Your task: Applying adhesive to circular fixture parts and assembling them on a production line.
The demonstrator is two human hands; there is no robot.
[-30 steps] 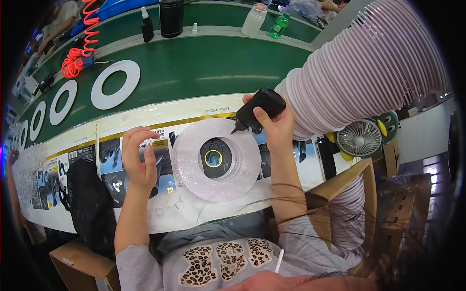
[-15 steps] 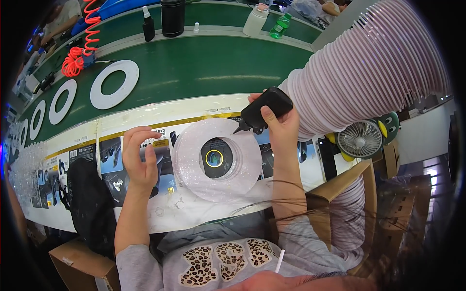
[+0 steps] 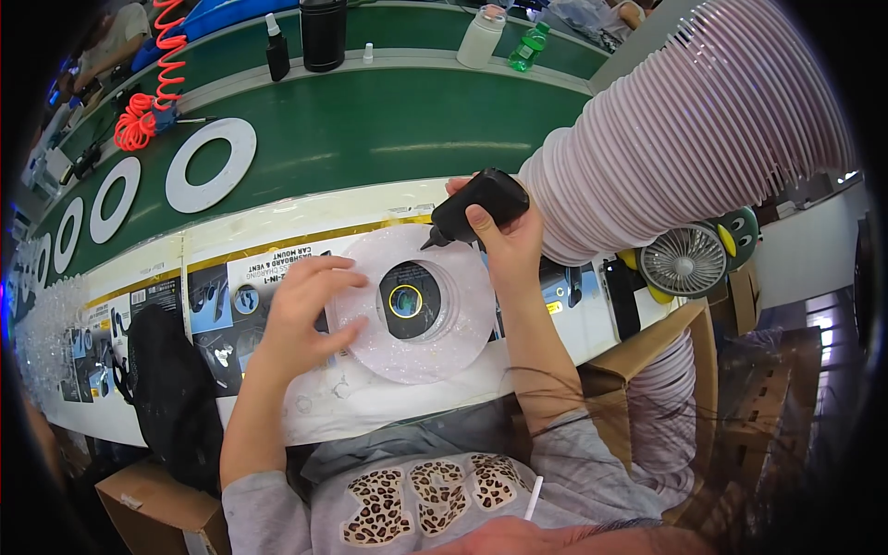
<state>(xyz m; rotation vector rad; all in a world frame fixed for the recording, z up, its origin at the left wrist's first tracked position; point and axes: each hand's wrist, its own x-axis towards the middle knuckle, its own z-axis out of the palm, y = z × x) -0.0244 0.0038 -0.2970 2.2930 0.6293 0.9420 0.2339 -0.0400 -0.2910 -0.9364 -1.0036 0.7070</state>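
A small stack of white, glittery flat rings (image 3: 421, 363) lies on the worktable before me. Through its centre hole a dark printed sheet shows. My right hand (image 3: 514, 242) grips a black squeeze bottle (image 3: 483, 200), tilted with its narrow nozzle pointing down over the top ring's upper part. Whether the tip touches the ring, I cannot tell. At the stack's left edge hovers my left hand (image 3: 303, 316), fingers spread and holding nothing, fingertips over or against the rim.
Single white rings (image 3: 242, 165) lie along the green conveyor (image 3: 370, 129) at left. A tall leaning stack of rings (image 3: 684, 139) takes up the right, beside a small fan (image 3: 683, 262). A black cloth bag (image 3: 166, 388) sits at the table's left; a cardboard box (image 3: 652, 347) holds more rings.
My left hand has moved right, from beside the stack to its left edge. My right hand has shifted left and slightly down with the squeeze bottle, moving the nozzle along the top ring.
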